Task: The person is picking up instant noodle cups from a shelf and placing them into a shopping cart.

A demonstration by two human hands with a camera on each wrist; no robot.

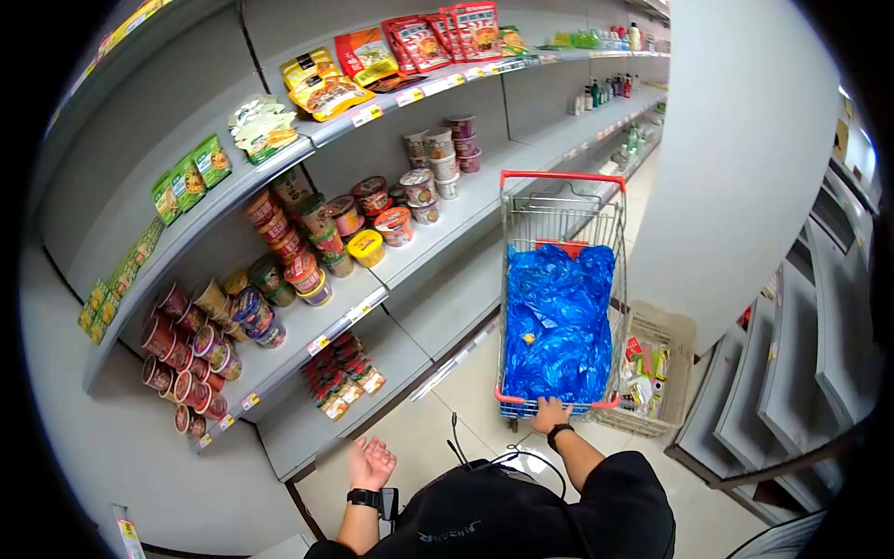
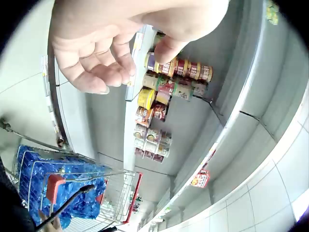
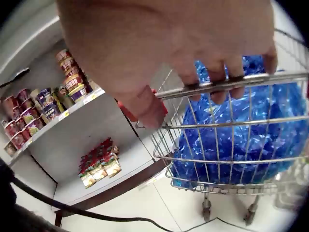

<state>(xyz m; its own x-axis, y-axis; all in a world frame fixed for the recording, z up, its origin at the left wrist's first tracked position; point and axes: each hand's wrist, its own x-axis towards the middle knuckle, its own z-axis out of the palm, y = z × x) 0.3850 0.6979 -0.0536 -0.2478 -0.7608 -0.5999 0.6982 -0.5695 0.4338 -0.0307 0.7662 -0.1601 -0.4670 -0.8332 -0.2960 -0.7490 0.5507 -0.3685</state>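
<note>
A wire shopping cart [image 1: 504, 242] with a red handle bar at its far end stands in front of me. Crumpled blue plastic [image 1: 559, 326] lines and fills its basket. My right hand [image 1: 553, 416] grips the near rim; in the right wrist view its fingers [image 3: 235, 67] curl over the top metal bar, with the thumb below it beside a red corner piece. Held low by the shelves, my left hand [image 1: 372, 463] has nothing in it, palm up and fingers loosely bent. In the left wrist view these fingers [image 2: 99, 67] overlap the shelf edge.
Instant noodle cups [image 1: 393, 226] stand in stacks on the middle shelf at left. Food pouches [image 1: 321, 86] lie above them, red packets [image 1: 343, 373] below. Beside the cart on the floor sits a beige basket [image 1: 684, 349] of packages. A pillar [image 1: 745, 140] and more shelves [image 1: 792, 345] border the right.
</note>
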